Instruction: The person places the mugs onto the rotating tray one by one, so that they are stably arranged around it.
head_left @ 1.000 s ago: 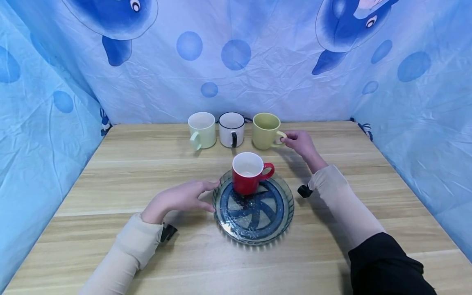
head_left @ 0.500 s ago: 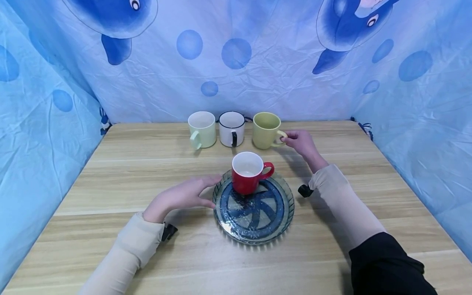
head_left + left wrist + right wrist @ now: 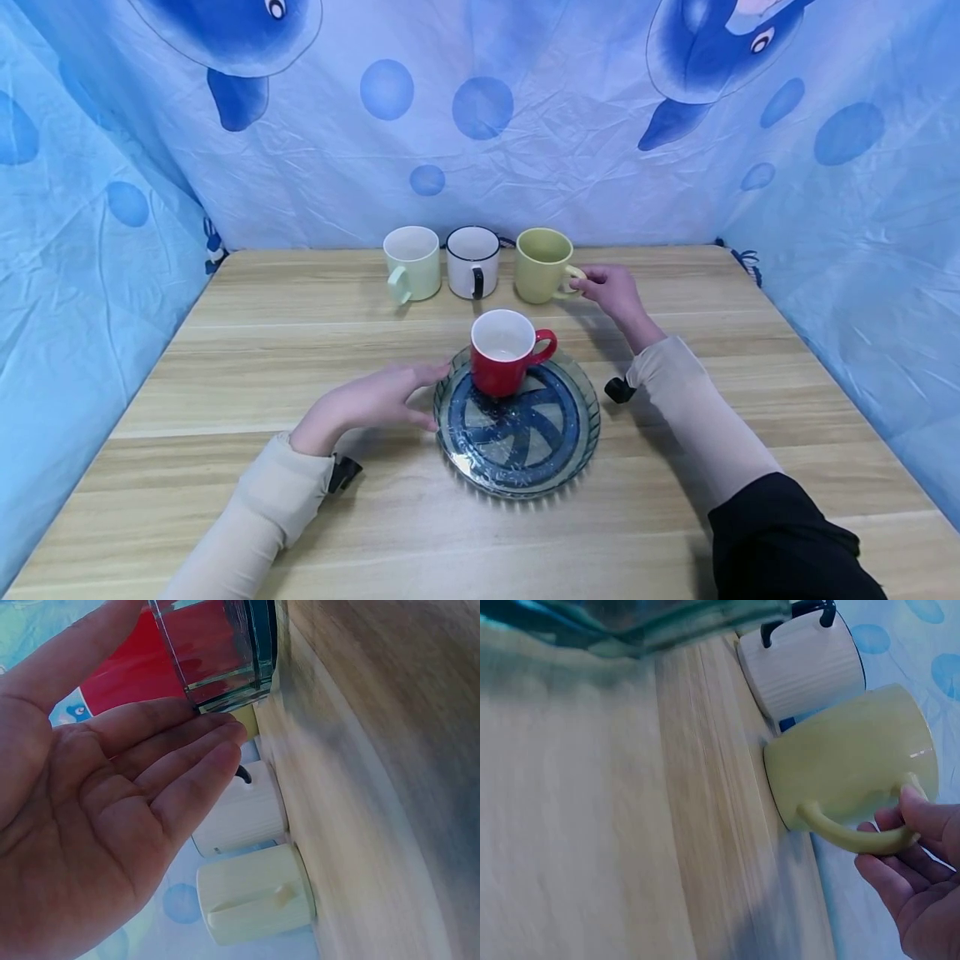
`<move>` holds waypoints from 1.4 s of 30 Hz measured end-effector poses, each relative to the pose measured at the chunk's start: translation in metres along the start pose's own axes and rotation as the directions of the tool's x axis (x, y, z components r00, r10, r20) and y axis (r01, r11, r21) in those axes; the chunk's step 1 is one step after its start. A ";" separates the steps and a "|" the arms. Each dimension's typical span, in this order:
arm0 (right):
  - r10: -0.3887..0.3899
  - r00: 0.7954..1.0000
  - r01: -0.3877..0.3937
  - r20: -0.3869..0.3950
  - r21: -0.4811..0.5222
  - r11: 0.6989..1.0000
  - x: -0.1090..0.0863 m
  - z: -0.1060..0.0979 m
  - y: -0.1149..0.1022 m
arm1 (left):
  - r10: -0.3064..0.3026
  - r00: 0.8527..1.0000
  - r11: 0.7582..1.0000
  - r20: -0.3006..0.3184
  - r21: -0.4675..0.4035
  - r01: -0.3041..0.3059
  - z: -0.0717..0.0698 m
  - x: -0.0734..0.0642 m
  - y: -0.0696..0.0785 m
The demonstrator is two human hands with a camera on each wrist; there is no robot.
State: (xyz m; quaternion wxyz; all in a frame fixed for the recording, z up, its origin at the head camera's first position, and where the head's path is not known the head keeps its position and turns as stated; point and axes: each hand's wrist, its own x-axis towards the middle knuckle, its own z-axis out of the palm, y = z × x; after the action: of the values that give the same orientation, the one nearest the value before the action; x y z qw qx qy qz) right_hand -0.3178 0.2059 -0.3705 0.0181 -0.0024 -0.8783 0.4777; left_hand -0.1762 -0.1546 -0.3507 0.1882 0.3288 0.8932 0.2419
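My right hand (image 3: 613, 293) pinches the handle of a yellow-green mug (image 3: 534, 279), which stands upright on the table at the back. In the right wrist view, thumb and fingers close around the handle of that mug (image 3: 847, 757). My left hand (image 3: 372, 402) lies at the left rim of a round, blue-patterned glass plate (image 3: 517, 479), thumb spread from the fingers. The left wrist view shows the fairly straight fingers (image 3: 187, 776) right at the edge of the glass. A red mug (image 3: 497, 372) with a white inside stands on the plate's far part, handle to the right.
Left of the yellow-green mug stand a white mug (image 3: 471, 267) with a black rim and handle, and a pale mint mug (image 3: 414, 271). A blue dolphin-print cloth (image 3: 300, 183) hangs behind and beside the wooden table (image 3: 247, 375).
My left fingers shift very slightly at the plate's rim. My right hand keeps its grip on the mug handle, and the mugs and plate stay in place.
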 end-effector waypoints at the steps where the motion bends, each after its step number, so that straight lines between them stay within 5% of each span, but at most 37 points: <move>1: 0.006 1.000 -0.006 -0.008 -0.002 1.000 0.000 0.001 0.000 | -0.003 1.000 1.000 0.003 0.000 0.003 0.000 0.000 0.000; 11: 0.019 1.000 -0.017 -0.022 0.061 0.998 -0.008 -0.005 0.001 | -0.005 1.000 1.000 0.015 -0.003 0.005 0.000 0.001 0.002; 31: -0.045 0.997 0.050 -0.058 0.098 0.994 -0.062 -0.063 -0.019 | -0.049 0.999 0.999 -0.004 0.009 0.049 -0.001 0.001 0.003; 38: -0.143 0.989 0.150 -0.043 0.307 0.940 -0.083 -0.076 -0.018 | -0.034 0.999 0.999 -0.019 0.009 0.034 0.001 0.001 0.001; 42: -0.149 0.988 0.156 -0.046 0.320 0.934 -0.094 -0.081 -0.018 | -0.027 0.999 1.000 -0.030 0.005 0.027 0.002 0.003 -0.001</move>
State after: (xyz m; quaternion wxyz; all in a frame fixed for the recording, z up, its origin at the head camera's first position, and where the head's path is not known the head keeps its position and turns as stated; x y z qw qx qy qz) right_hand -0.2210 0.2624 -0.3139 0.0644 0.0639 -0.7855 0.6122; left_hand -0.1776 -0.1528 -0.3532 0.1773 0.3135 0.9010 0.2418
